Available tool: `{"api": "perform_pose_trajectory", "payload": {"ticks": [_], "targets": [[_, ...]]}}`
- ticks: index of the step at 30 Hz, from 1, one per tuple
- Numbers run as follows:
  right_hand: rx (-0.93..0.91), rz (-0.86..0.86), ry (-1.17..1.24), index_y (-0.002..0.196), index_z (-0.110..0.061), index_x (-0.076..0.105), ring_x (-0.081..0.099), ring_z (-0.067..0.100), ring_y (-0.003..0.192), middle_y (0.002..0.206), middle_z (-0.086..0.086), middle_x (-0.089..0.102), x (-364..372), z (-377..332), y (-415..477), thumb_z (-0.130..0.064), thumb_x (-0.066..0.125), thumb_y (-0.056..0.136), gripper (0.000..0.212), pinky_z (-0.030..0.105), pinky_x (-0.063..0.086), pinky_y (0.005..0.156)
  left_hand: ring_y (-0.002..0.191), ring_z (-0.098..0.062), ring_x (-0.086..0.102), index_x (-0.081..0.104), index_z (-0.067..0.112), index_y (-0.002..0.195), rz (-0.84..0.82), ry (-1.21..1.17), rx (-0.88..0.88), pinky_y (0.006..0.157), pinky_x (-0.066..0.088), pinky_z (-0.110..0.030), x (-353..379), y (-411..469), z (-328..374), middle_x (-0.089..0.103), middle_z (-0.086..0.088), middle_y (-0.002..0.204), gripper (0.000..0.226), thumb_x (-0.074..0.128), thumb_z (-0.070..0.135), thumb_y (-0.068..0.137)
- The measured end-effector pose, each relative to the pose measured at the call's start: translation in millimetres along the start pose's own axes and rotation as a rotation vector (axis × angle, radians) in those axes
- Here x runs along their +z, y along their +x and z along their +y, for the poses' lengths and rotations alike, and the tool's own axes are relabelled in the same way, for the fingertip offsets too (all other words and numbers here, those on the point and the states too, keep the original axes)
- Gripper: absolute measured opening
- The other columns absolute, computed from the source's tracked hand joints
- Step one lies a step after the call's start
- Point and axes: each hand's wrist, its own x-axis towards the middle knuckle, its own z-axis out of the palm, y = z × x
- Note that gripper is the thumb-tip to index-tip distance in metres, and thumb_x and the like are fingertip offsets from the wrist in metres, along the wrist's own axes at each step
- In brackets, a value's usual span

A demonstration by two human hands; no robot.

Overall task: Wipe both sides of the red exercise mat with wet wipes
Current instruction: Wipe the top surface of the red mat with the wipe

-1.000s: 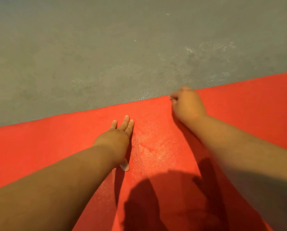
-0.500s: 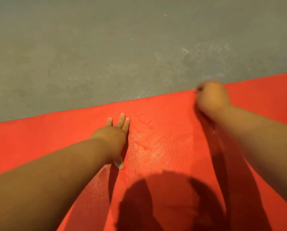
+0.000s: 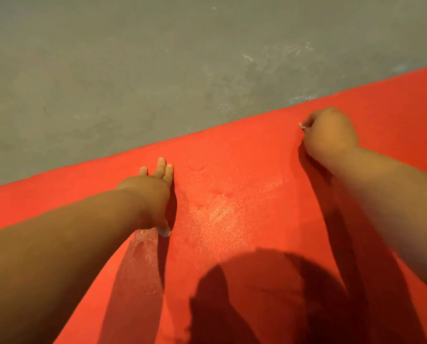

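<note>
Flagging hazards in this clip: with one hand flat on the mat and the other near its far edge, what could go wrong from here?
The right hand is close to the far edge of the red mat; a stroke could run onto the scuffed grey floor and drag dirt back. The wet sheen beside the flat left hand might let that hand slip if weight is on it.

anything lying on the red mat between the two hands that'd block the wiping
Nothing visible does. The red mat between the left hand, flat on it, and the curled right hand shows only shadows and a shiny patch.
</note>
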Motion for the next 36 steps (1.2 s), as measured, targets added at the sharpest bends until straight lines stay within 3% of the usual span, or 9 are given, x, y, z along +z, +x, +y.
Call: {"api": "perform_pose_trajectory", "payload": {"ticks": [2,8,10,15,22,28,30,33,36], "targets": [[0.017,-0.028,-0.141,0.100,0.001,0.065,0.059,0.040,0.097,0.106,0.025,0.060,-5.6,-4.7,-16.2,-0.003,0.051,0.085,0.021,0.040,0.048,0.082,0.146,-0.037,0.009,-0.020,0.008,0.149,-0.006,0.039,-0.020,0.109,0.032,-0.046,-3.4,1.0,5.7,-0.023,-0.009,0.157,0.145,0.085,0.051,0.059],[-0.976,-0.601,-0.094,0.106,-0.014,0.059,0.050,0.024,0.106,0.108,0.004,0.052,-0.2,-58.2,-154.8,-0.011,0.045,0.089,0.023,0.038,0.045,0.089,0.145,-0.040,0.010,-0.020,0.008,0.149,0.006,0.046,-0.020,0.111,0.031,-0.046,0.5,3.8,2.1,-0.022,-0.010,0.157,0.145,0.086,0.049,0.058],[-0.876,-0.513,-0.141,0.107,-0.015,0.061,0.053,0.024,0.106,0.108,0.004,0.054,-4.3,-38.7,-126.6,-0.016,0.045,0.092,0.021,0.037,0.044,0.089,0.145,-0.040,0.010,-0.020,0.008,0.149,0.004,0.057,-0.038,0.111,0.030,-0.047,-0.7,6.1,4.9,-0.022,-0.010,0.157,0.145,0.086,0.048,0.059],[-0.043,-0.138,-0.195,0.102,0.004,0.062,0.057,0.042,0.103,0.111,0.028,0.059,-21.3,17.5,-28.3,-0.006,0.050,0.090,0.020,0.041,0.044,0.085,0.145,-0.039,0.012,-0.018,0.008,0.149,0.017,0.076,-0.028,0.111,0.029,-0.044,-0.3,3.8,2.6,-0.018,-0.010,0.158,0.143,0.086,0.048,0.059],[-0.955,-0.665,-0.099,0.100,-0.016,0.061,0.054,0.022,0.099,0.104,0.002,0.054,-3.8,-22.2,-176.1,-0.011,0.048,0.088,0.019,0.035,0.047,0.084,0.140,-0.038,0.029,-0.008,0.004,0.151,0.019,0.229,0.127,0.108,0.037,-0.041,4.1,-20.5,30.1,-0.003,-0.027,0.156,0.123,0.074,0.052,0.073],[-0.201,-0.244,-0.159,0.102,0.001,0.061,0.057,0.039,0.103,0.110,0.026,0.059,-25.2,42.8,-67.8,-0.005,0.050,0.089,0.018,0.039,0.044,0.084,0.142,-0.050,0.006,-0.015,0.003,0.148,-0.041,0.211,0.264,0.108,0.034,-0.052,16.4,-53.3,98.0,-0.016,-0.032,0.152,0.125,0.076,0.047,0.075],[-0.123,-0.206,-0.183,0.103,0.004,0.060,0.057,0.041,0.103,0.110,0.028,0.058,-28.0,42.2,-74.1,-0.003,0.049,0.089,0.019,0.040,0.045,0.084,0.143,-0.047,0.002,-0.016,0.003,0.148,-0.051,0.233,0.328,0.106,0.037,-0.054,22.1,-64.1,117.5,-0.019,-0.030,0.153,0.124,0.075,0.046,0.076],[-0.322,-0.235,-0.077,0.097,-0.006,0.057,0.055,0.034,0.099,0.101,0.014,0.054,-12.8,19.6,-145.9,-0.002,0.047,0.087,0.014,0.036,0.043,0.081,0.142,-0.050,-0.003,-0.016,0.000,0.148,-0.081,0.233,0.339,0.110,0.032,-0.053,30.7,-78.5,139.4,-0.020,-0.031,0.151,0.128,0.075,0.052,0.073],[-0.830,-0.542,0.000,0.087,-0.017,0.055,0.055,0.022,0.091,0.093,0.002,0.052,-4.9,18.5,-223.0,-0.009,0.053,0.083,0.010,0.032,0.046,0.075,0.137,-0.054,-0.017,-0.022,-0.003,0.143,-0.116,0.199,0.287,0.112,0.025,-0.057,46.4,-74.0,154.7,-0.026,-0.034,0.148,0.141,0.080,0.056,0.065]]}}
